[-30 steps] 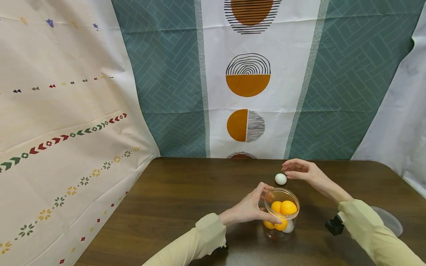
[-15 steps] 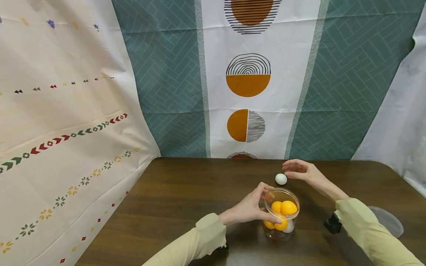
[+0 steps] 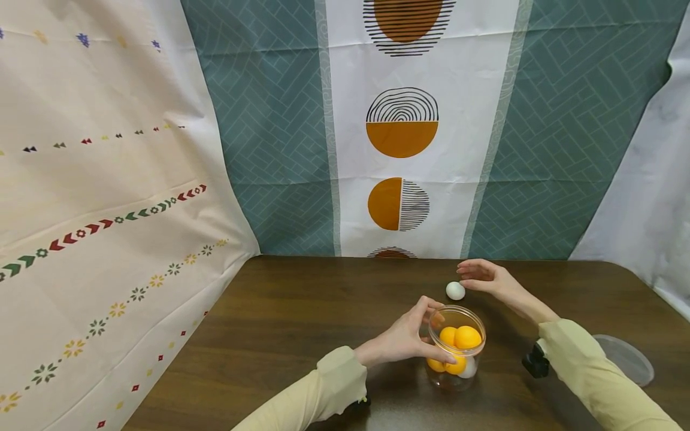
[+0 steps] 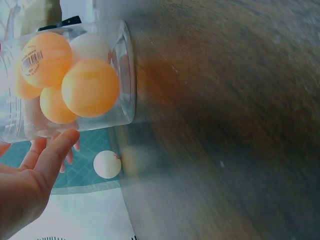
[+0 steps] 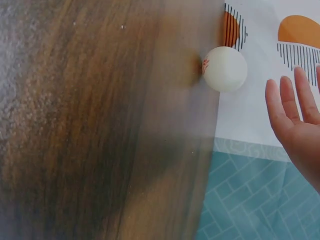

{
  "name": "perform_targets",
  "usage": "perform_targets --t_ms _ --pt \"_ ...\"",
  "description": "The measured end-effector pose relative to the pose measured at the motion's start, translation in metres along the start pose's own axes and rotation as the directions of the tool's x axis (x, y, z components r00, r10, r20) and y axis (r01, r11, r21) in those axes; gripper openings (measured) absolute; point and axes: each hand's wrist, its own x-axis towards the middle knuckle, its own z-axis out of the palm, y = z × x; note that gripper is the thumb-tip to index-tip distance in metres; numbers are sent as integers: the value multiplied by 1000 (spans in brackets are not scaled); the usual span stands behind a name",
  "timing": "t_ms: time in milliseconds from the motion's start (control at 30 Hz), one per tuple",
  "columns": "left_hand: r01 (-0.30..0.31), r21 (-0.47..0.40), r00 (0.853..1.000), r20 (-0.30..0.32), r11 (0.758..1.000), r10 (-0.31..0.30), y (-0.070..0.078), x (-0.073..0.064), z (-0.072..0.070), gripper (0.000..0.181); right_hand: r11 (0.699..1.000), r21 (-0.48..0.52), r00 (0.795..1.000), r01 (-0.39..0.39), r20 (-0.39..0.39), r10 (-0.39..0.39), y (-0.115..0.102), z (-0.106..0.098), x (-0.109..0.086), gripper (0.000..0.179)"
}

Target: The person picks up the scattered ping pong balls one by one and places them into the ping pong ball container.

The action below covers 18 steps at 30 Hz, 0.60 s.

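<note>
My left hand point(image 3: 401, 338) grips a clear plastic jar point(image 3: 450, 383), thumb on the near side and fingers behind. Upright and without a lid, the jar holds several orange ping-pong balls point(image 3: 467, 337) and at least one white one point(image 4: 89, 47). Beyond it on the table lies a loose white ping-pong ball point(image 3: 455, 291) with small red print, seen in the right wrist view. My right hand point(image 3: 498, 284) hovers just right of and above this loose ball, fingers relaxed and holding nothing. In the right wrist view a gap shows between the fingers and the ball point(image 5: 224, 69).
A clear round plastic lid point(image 3: 625, 359) lies on the brown wooden table point(image 3: 302, 317) at the right, partly behind the right sleeve point(image 3: 587, 365). Patterned cloths point(image 3: 401, 149) hang along the table's back and sides.
The right sleeve and wrist have shifted slightly left, while the right fingers stay beside the loose white ball. The left hand and jar have kept their place.
</note>
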Motion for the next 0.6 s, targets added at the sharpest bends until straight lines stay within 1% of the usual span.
perform_targets --t_ms 333,600 --pt "11 -12 1000 5 1000 -11 2 0 0 63 1000 1 1000 -2 1 2 5 4 4 46" --pt "12 -20 1000 6 1000 -12 1 -1 -1 62 1000 1 1000 -30 7 30 9 8 8 48"
